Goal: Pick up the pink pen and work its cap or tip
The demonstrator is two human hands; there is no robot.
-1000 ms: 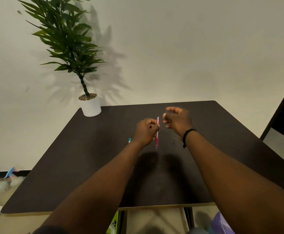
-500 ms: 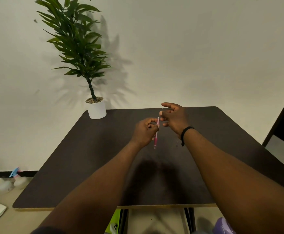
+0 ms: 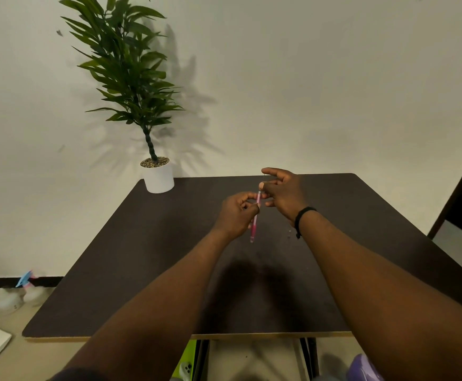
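Pink pen (image 3: 255, 219) pinched by left hand (image 3: 236, 214) and right hand (image 3: 284, 195) fingers above dark table (image 3: 147, 243), potted plant (image 3: 157, 171) well apart.

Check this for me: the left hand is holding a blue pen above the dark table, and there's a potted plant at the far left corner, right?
Not quite. The pen is pink, not blue, as the head view shows. The rest holds: the left hand grips it above the dark table, and the potted plant stands at the far left corner.
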